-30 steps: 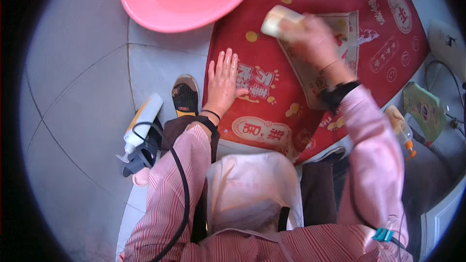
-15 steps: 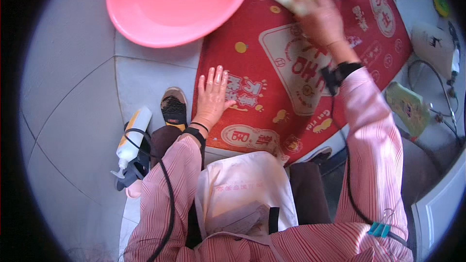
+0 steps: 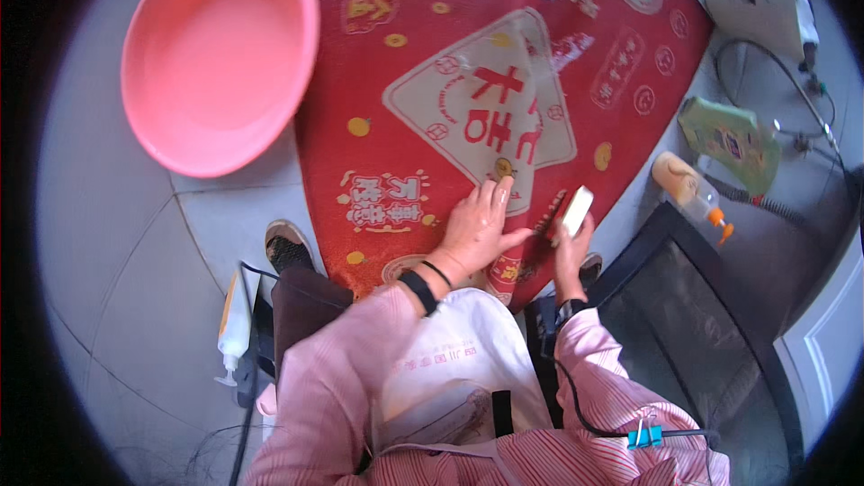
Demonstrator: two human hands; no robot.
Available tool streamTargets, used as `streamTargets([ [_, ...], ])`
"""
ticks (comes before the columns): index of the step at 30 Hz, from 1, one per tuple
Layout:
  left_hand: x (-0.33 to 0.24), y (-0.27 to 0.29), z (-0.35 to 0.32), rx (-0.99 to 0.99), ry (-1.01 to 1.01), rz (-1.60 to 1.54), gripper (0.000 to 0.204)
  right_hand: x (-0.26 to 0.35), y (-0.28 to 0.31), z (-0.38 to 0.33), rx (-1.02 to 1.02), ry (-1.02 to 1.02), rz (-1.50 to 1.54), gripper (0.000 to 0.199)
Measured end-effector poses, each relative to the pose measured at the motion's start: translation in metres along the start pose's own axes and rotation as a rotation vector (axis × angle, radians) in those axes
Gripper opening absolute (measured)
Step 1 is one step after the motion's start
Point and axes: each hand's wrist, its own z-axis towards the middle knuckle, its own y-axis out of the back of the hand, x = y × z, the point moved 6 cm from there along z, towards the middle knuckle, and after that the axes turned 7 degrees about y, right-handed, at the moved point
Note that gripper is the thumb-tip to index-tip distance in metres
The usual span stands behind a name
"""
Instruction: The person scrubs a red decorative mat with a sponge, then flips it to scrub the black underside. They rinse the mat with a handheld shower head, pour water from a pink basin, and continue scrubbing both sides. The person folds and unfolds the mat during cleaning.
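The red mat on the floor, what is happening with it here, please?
A person in a pink striped top crouches over the red mat, which lies on a grey tiled floor. The left hand presses flat on the mat's near edge. The right hand holds a scrubbing brush against the mat beside it. A pink basin stands at the mat's left, and an orange bottle lies to the right.

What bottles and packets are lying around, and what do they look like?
Green pouch: on the floor right of the red mat, flat, green with a pale label.
Orange bottle: beside the pouch, lying down, orange nozzle.
White bottle: on the floor at the left, slim, yellow label.
Apron patch: on the person's lap, faint print on white.
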Motion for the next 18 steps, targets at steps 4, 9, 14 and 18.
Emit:
streamTargets([
  [4, -0.002, -0.055, 0.012, -0.149, 0.241, -0.02, 0.077, -0.016, -0.002, -0.034, 0.124, 0.003, -0.299, 0.085],
  [9, 0.056, -0.043, -0.005, -0.171, 0.297, -0.099, 0.041, 0.108, -0.038, 0.023, 0.261, 0.589, -0.455, 0.091],
  [14, 0.103, -0.015, -0.025, -0.134, 0.307, -0.275, 0.041, 0.165, -0.113, 0.027, 0.758, 1.11, -0.601, 0.083],
  [18, 0.154, 0.006, -0.039, -0.07, 0.321, -0.389, 0.044, 0.239, -0.112, 0.154, 0.518, 1.285, -0.877, 0.073],
])
